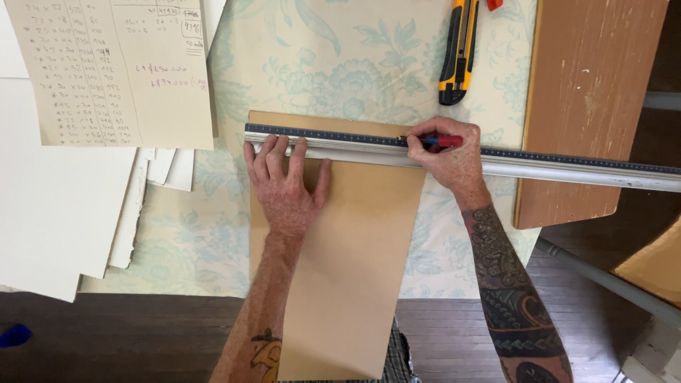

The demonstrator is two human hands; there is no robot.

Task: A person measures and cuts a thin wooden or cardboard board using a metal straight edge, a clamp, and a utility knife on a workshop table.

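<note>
Brown card [351,269], a long rectangular sheet, lies flat on the flower-patterned table cover [340,64], its long axis running away from the person and its near end hanging past the table edge. Across its far end rests a metal ruler [567,167], long axis left to right, square to the card's length and reaching well beyond the card's right side.

Left hand [284,181]: spread flat, palm down, fingertips on the ruler's near edge, heel on the card. It grips nothing; it presses both down.

Right hand [450,159]: closed around a red pencil [443,141], tip pointing left and meeting the ruler's far edge near the card's right side. The ruler passes beneath this hand. Whether the tip touches the card cannot be confirmed.

Governing relation: the pencil tip sits on the ruler's edge to the right of the left hand, and that edge runs leftward from the tip, past the left fingertips, to the card's left corner. The right hand is nearer the tip; the left is nearer the ruler's left end.

Also present: a yellow and black utility knife [457,53] beyond the right hand, untouched; handwritten paper sheets [120,71] left of the left hand; a wooden board [589,106] to the right.
</note>
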